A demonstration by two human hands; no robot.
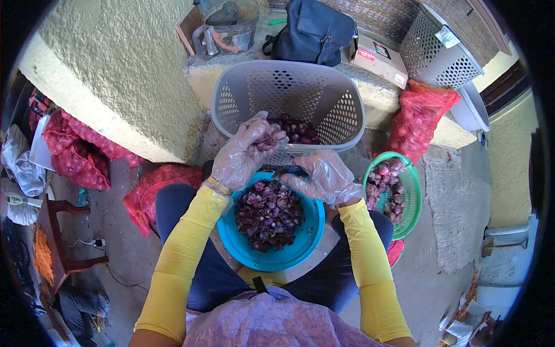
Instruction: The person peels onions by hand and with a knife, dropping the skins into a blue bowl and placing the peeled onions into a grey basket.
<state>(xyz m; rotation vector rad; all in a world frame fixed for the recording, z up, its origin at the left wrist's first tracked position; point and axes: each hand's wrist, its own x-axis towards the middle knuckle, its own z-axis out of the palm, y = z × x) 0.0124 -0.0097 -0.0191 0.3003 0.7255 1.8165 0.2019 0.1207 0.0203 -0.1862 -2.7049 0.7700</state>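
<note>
Both my hands wear clear plastic gloves, above the blue basin. My left hand is closed around a red onion, mostly hidden by the fingers, at the near rim of the grey basket. To its right, my right hand grips what looks like a small dark knife; its blade is hard to make out. Papery purple onion skins and trimmings fill much of the basin, between my knees. Several peeled red onions lie at the bottom of the grey basket.
A green basket of onions stands right of my knee. Red mesh sacks stand behind it, with another by my left knee. A black backpack, a cardboard box and a bucket sit on the ledge ahead.
</note>
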